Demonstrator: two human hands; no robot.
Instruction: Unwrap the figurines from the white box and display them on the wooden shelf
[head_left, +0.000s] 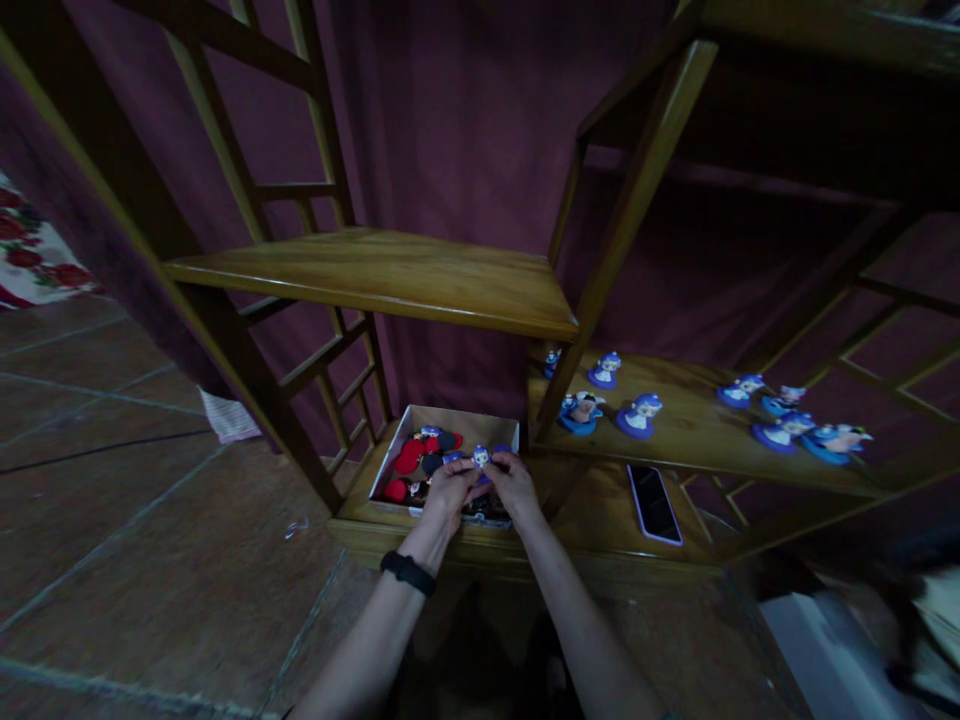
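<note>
Over the near right part of an open cardboard box [381,478], my left hand [448,492] and my right hand [514,486] meet around a small figurine [481,457] with a purple top and a pale face. The fingers of both hands are closed on it, and its lower part is partly hidden by them. A purple piece shows by my right fingertips; whether it belongs to the figurine I cannot tell. Inside the box lie several more figurines, with red bases [409,456] and dark bases [431,464] jumbled together. A black band circles my left wrist.
The box stands on the low board of a wooden shelf unit, beneath a higher shelf [390,275]. On the right-hand shelf stand several figurines, including a purple one [640,415] and a blue-based one [580,412]. A phone [655,504] lies below them. Wooden posts [637,190] rise nearby.
</note>
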